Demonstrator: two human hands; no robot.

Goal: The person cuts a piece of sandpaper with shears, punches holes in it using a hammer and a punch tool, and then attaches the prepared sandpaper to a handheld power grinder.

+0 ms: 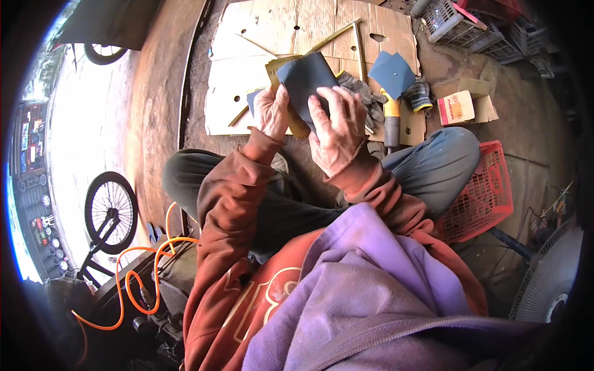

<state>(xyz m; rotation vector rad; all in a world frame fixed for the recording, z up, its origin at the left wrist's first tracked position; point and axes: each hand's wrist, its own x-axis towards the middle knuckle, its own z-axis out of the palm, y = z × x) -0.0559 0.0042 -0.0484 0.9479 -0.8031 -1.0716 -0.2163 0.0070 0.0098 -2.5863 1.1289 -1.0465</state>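
A dark blue-black sandpaper sheet (pixel 306 80) is held up in front of me, its upper part bent over. My left hand (pixel 272 114) grips its left edge, thumb on the front. On the sheet's right side lie the bent fingers of my right hand (pixel 337 127); the thumb is partly hidden at the lower edge. Behind the sheet shows a tan paper piece (pixel 274 69). To the right, a yellow and grey power tool (pixel 391 117) stands by grey work gloves (pixel 370 102), with blue abrasive sheets (pixel 391 73) over its head.
Under these things lies a flattened cardboard sheet (pixel 247 28) with an angled metal bar (pixel 337 34). A small open carton (pixel 482 102), a red plastic crate (pixel 486 198) and a fan (pixel 550 278) are at right. An orange hose (pixel 127 287) and bicycle wheel (pixel 111 210) are left.
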